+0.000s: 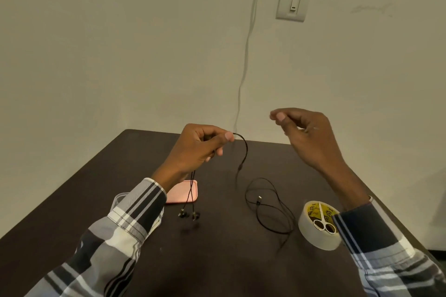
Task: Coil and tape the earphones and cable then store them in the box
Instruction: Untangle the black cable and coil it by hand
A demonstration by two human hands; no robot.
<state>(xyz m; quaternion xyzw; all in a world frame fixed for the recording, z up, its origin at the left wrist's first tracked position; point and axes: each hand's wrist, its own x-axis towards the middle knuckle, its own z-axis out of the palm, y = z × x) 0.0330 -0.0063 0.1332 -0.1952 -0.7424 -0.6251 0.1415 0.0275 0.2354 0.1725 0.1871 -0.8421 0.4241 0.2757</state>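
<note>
My left hand [201,146] is raised above the dark table [217,267] and pinches the black earphones' wire [245,149]. Two earbuds [189,214] dangle below it, just above the table, and the wire's other end arcs down to the right. My right hand [306,135] hovers higher on the right, fingertips pinched together with nothing visible in them. A black cable [268,207] lies loosely looped on the table between my arms. The clear box [118,200] is mostly hidden under my left sleeve, its pink lid [183,191] beside it.
A roll of white tape [316,234] sits at the right by my sleeve, with small scissors [323,222] lying across its top. A white cord hangs down the wall [243,75] behind the table, next to a wall switch [292,3].
</note>
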